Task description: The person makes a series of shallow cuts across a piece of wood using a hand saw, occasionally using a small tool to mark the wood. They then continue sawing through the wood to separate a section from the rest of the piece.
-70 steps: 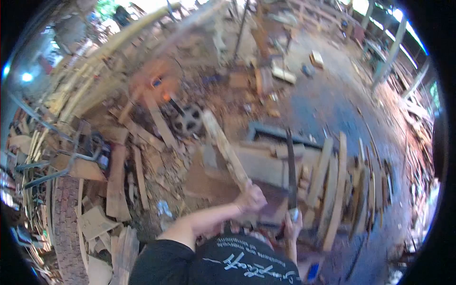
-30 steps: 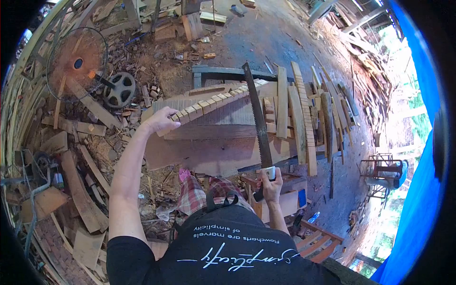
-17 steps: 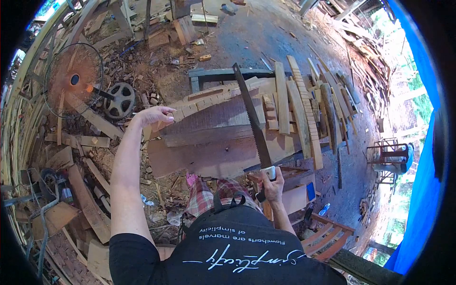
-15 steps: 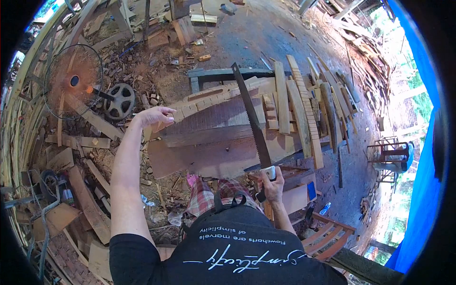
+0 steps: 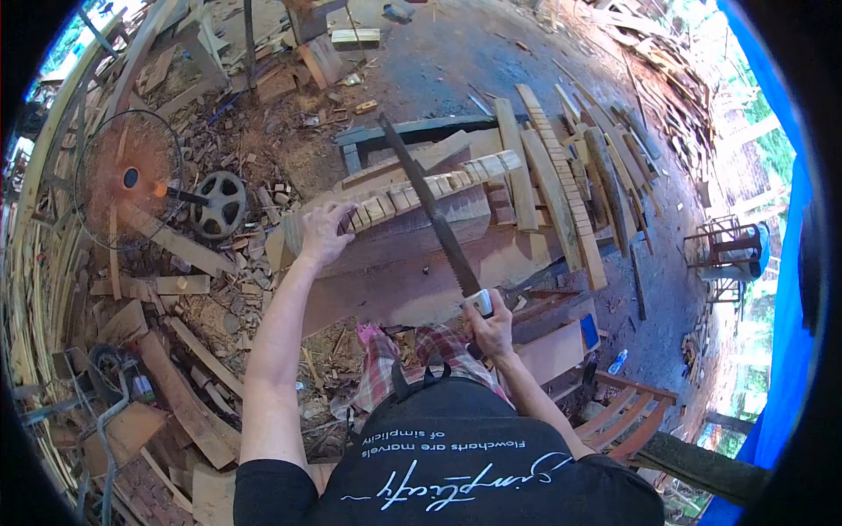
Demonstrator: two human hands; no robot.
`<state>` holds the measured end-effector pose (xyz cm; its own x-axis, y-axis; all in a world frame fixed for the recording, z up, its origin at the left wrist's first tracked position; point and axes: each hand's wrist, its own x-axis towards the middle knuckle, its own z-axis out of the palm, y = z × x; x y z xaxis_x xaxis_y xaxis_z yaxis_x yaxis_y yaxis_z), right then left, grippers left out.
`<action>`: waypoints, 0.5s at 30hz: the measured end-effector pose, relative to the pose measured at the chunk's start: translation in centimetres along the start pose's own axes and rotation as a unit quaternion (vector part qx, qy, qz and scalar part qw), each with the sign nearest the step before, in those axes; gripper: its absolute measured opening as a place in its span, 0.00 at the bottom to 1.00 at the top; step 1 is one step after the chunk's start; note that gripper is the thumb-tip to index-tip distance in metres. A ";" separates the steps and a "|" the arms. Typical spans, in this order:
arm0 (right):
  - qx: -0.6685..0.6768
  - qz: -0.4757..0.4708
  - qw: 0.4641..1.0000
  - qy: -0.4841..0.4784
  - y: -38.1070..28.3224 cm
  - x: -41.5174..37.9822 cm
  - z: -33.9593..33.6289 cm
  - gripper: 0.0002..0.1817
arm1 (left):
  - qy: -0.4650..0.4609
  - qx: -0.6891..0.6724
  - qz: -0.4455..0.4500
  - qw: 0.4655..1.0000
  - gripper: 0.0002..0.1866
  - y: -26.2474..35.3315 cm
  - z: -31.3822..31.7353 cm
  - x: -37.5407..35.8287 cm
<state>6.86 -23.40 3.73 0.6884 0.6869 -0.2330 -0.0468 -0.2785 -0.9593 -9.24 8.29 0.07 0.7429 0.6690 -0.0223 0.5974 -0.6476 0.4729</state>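
Note:
A handsaw [image 5: 436, 210] with a long dark blade and a pale handle is gripped in my right hand [image 5: 491, 331]. Its blade points forward and to the left, crossing over a notched wooden strip [image 5: 399, 200] in this view. My left hand [image 5: 326, 235] has its fingers closed round the strip's left end. Several crosswise cuts divide the strip into block-like sections. It overlaps the top of a thick wooden beam [image 5: 395, 244], which rests on a wide board [image 5: 377, 294] in front of me.
Several long planks [image 5: 551, 197] lie side by side to the right of the beam. A fan [image 5: 130, 179] stands at the left, near a spoked wheel [image 5: 217, 205]. A slatted wooden piece [image 5: 624, 425] and a plastic bottle [image 5: 618, 360] are at the lower right. Wood scraps cover the ground.
My left hand has moved right and taken hold of the notched strip's end. The strip has shifted toward me over the beam. The saw's tip has swung left.

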 end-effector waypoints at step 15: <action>-0.140 -0.069 0.988 0.013 1.4 -0.6 3.9 0.15 | 0.105 0.020 -0.138 0.985 0.19 5.0 4.2 4.0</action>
<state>3.58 -21.60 1.87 0.6925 0.7151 -0.0957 0.2484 -0.3609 -0.8989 -2.04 6.20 -1.35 0.4745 0.8794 0.0398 0.7820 -0.4418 0.4397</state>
